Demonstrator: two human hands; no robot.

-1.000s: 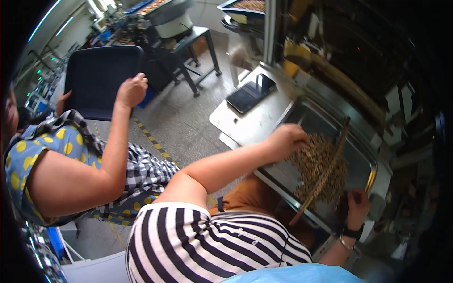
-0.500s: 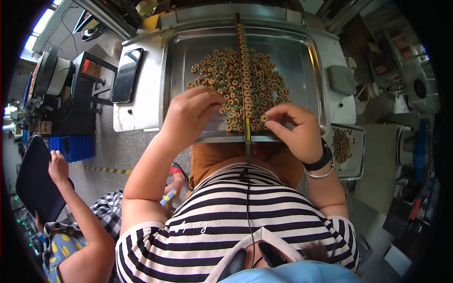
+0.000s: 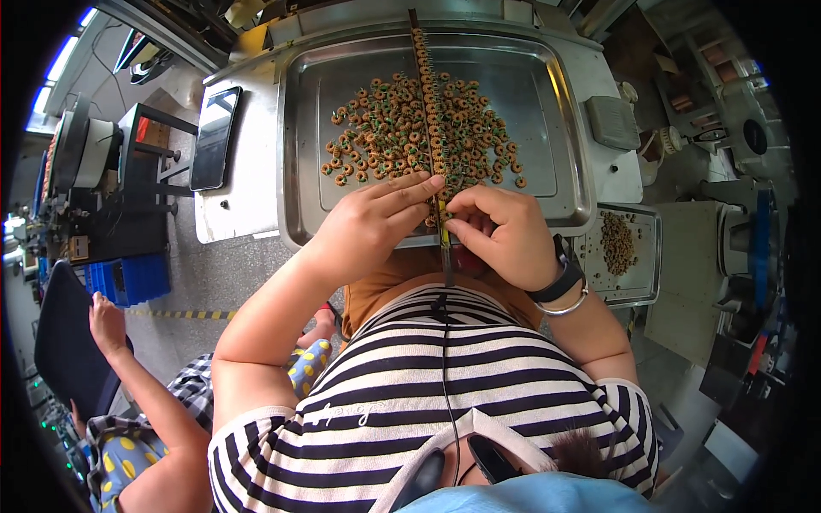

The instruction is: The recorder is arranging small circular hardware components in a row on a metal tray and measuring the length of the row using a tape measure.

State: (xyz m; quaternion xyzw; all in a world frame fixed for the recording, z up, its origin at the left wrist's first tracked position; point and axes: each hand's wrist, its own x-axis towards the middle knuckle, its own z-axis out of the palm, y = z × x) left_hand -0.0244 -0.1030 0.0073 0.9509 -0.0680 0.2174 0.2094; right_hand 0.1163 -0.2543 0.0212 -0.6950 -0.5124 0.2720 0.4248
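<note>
A narrow dark rail [image 3: 425,103] runs from far to near across a metal tray [image 3: 295,162], with small tan ring-shaped coils lined up along it. Loose coils [image 3: 376,120] of the same kind, with green bits on them, are heaped on both sides. My left hand [image 3: 372,221] reaches over the rail's near part, fingers stretched out together, their tips touching the row. Close by on the right, my right hand [image 3: 509,232] pinches a small ring coil [image 3: 445,215] against the rail, next to its yellow section. The fingertips partly cover that coil.
A phone [image 3: 215,137] lies on the white work surface left of the tray, and a grey box [image 3: 612,122] stands at its right. Lower right, a second tray [image 3: 646,286] holds more small parts. At the left, another person's arm [image 3: 145,385] is beside a dark chair [image 3: 64,342].
Both hands have come together at the rail's near end. The right hand carried its ring coil leftward to the rail; the left hand's fingers stretched out onto the row. The view shifted slightly.
</note>
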